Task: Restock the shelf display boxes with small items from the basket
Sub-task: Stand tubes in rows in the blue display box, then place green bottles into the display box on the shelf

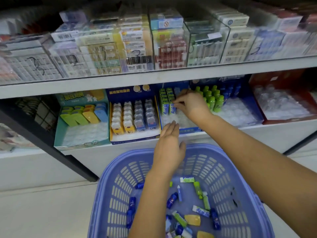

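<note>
The right arm reaches forward over the basket (120, 162) into the blue display box (190, 130) at the lower shelf's (257, 134) front edge. The right hand (190, 103) is bent down, its fingertips pinching a green-and-blue pack (172, 108) that stands upright, long axis vertical, in the front row. The left hand (169, 145) lies flat, palm down, fingers straight and together, tips at the box's front wall.

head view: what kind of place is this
Probably a small shop: clear cases of boxed goods on the upper shelf, printed display boxes below, the right hand pinching a small pack in one, and a blue basket of loose stock.
</note>
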`<state>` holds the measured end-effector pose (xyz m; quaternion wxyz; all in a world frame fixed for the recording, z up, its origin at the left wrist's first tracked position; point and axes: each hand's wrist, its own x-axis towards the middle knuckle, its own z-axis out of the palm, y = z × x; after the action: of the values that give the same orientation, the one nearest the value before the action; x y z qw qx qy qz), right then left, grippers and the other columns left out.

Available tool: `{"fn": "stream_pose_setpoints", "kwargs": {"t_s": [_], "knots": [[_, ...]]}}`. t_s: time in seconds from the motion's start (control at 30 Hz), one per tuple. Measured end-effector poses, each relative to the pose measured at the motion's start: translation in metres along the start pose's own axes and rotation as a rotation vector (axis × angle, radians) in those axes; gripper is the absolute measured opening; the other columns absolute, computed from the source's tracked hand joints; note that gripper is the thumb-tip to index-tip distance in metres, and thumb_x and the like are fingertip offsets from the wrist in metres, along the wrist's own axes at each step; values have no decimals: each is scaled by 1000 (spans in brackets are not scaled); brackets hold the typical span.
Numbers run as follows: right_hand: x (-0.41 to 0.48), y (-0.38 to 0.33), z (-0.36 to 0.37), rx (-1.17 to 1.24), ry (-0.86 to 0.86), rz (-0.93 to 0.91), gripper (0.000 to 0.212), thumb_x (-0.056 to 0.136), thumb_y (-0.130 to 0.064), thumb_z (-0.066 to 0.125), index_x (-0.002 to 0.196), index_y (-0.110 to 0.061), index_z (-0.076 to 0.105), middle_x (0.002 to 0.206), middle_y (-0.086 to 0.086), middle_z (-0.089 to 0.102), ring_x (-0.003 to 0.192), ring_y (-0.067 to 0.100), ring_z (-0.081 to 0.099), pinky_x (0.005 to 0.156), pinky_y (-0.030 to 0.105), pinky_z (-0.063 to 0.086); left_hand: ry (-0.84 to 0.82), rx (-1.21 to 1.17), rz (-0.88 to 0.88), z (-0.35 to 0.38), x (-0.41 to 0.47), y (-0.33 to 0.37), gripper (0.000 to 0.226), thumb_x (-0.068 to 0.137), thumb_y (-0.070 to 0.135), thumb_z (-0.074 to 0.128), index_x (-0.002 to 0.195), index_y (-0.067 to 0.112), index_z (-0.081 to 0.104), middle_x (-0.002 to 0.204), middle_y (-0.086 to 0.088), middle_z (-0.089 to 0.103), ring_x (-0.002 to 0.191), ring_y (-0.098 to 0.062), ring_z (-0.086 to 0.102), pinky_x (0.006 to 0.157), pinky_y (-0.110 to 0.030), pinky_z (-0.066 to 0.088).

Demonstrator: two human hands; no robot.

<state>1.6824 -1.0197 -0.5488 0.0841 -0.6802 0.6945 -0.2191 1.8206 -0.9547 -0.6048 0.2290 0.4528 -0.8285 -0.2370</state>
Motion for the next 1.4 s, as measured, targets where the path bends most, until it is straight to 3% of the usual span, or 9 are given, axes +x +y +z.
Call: {"fn": "stream_pose_setpoints", "kwargs": {"t_s": [0.1,0.23,0.4,0.53,0.63,0.97,1.1,1.17,1.4], "knots": [[-19,-9,-9,-71,-19,-14,36,90,-24,60,124,-12,62,126,14,55,114,28,52,95,29,37,179,-143,29,-7,-11,-4,34,96,20,49,128,11,57,134,-3,55,121,-14,50,100,-19,34],[-73,-12,1,33,-181,-5,19,83,-27,67,91,-11,72,89,9,71,83,20,62,67,24,37,209,-168,-43,6,-29,-26,18,92,19,52,103,15,66,97,-3,69,83,-17,64,72,-27,50],[-127,12,75,-247,-771,167,29,85,-30,63,106,-10,68,108,10,68,100,27,63,82,30,48,-372,65,-320,57,-75,-77,26,89,9,51,110,3,65,109,-19,67,105,-31,62,85,-36,46],[-162,49,132,-343,-934,323,34,90,-19,54,120,-4,59,124,16,59,114,27,57,91,30,46,-944,249,-448,88,-121,-111,34,91,19,52,121,2,57,129,-17,56,118,-31,54,90,-33,44],[-179,64,161,-347,-956,426,39,94,-20,48,129,-4,52,132,15,54,122,26,52,101,32,43,-1087,267,-490,91,-134,-127,36,94,20,51,123,-1,53,133,-19,52,117,-32,53,89,-36,45],[-180,81,203,-163,-852,619,30,97,-14,41,120,0,56,124,16,58,115,30,56,93,34,44,-558,116,-463,117,-103,-135,38,92,4,45,129,6,55,131,-14,56,120,-27,52,99,-30,37],[-162,76,194,-35,-950,618,38,99,-12,36,62,-10,44,64,11,46,56,17,46,44,11,38,-523,128,-281,133,-78,-139,54,80,-9,42,128,11,55,134,-8,54,125,-24,47,105,-30,34],[-158,71,187,-4,-1010,604,38,95,-8,40,56,-11,37,57,10,41,49,17,42,42,18,37,-574,225,-204,143,-77,-144,60,80,-9,44,136,12,45,142,-7,44,129,-25,40,107,-29,30],[-138,69,142,330,-1008,504,34,90,-27,62,116,-4,61,90,13,55,77,21,56,68,27,48,-554,500,-247,157,-72,-146,34,92,2,42,124,10,51,132,-10,45,124,-30,38,97,-36,39]]}}
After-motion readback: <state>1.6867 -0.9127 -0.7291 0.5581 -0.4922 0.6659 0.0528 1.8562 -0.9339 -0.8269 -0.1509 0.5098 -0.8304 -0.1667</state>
